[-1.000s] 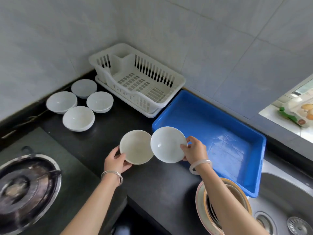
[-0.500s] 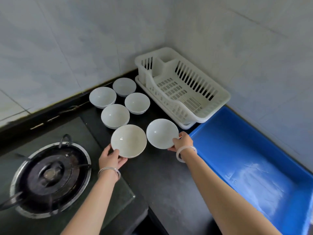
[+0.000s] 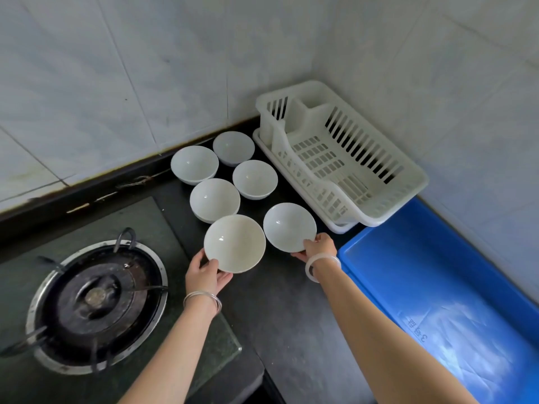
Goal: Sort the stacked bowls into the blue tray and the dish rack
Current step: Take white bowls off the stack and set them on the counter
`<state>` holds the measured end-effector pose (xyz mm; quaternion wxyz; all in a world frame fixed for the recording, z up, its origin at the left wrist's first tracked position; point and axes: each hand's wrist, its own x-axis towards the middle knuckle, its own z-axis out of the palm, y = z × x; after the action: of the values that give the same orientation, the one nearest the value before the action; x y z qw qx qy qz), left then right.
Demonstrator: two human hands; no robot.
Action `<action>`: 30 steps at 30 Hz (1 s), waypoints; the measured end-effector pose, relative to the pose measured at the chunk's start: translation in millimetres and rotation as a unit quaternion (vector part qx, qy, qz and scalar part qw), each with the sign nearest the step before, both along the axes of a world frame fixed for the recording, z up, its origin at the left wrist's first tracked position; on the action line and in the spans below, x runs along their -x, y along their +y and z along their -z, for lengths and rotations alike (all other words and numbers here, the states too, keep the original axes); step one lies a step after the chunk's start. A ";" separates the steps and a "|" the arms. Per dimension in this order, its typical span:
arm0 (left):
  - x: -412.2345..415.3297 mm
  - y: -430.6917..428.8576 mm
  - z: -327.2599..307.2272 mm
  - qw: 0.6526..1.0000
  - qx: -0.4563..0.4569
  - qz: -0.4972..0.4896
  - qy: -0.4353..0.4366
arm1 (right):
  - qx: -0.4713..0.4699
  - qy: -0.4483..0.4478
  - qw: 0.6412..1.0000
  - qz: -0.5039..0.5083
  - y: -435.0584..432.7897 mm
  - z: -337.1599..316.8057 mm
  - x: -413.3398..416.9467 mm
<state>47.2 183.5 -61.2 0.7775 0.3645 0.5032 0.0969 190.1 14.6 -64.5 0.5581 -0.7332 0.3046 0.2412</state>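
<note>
Soft, even daylight, fairly bright, no hard shadows. Glare patch on the blue tray (image 3: 455, 330) floor at lower right; small specular dots inside the bowls (image 3: 234, 243). Black counter (image 3: 291, 316) and burner (image 3: 96, 298) read dark, low detail. Wide-angle bend: wall tile (image 3: 116, 68) lines curve toward the edges. Focus slightly soft overall, compression smear on the wall.
</note>
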 end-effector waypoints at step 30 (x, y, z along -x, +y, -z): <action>-1.1 -13.7 2.1 0.999 0.009 -0.016 -0.028 | -0.169 0.011 0.984 0.050 15.8 -2.0 5.0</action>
<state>48.3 169.8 -63.3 0.7929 0.3465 0.4879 0.1150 185.1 30.4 -62.5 0.6822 -0.6095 0.3013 0.2689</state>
